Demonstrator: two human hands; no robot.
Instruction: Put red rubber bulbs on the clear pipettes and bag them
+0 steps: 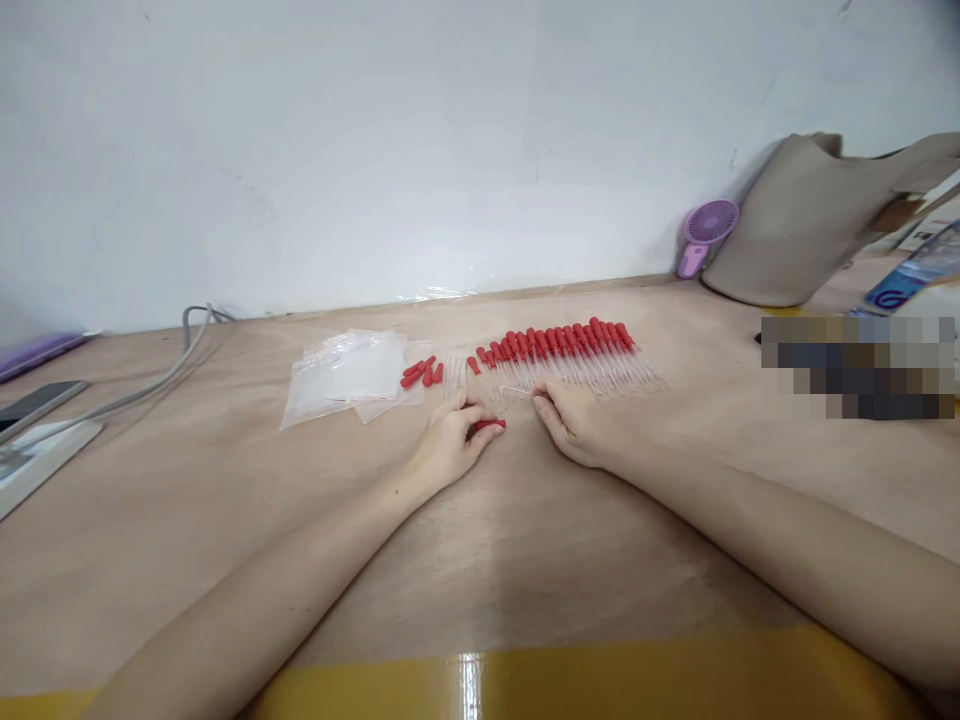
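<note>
Between the thumb and fingers of my left hand point(456, 440) is a red rubber bulb point(491, 425), its end pointing right. My right hand point(570, 422) pinches a clear glass dropper tube point(516, 391), which reaches left toward the bulb but is apart from it. Just beyond my hands lies a slanted row of droppers point(562, 345), red bulbs at the far end and clear tubes toward me. Several loose red bulbs point(424, 372) rest left of the row. Bare clear tubes point(454, 375) lie between those bulbs and the row, partly behind my left hand.
Clear plastic bags point(349, 375) are piled left of the bulbs. A grey cable point(176, 375) runs to a white power strip point(52, 455) near a phone point(45, 402). At the back right stand a purple handheld fan point(709, 230), a beige bag point(787, 225) and a bottle point(911, 270).
</note>
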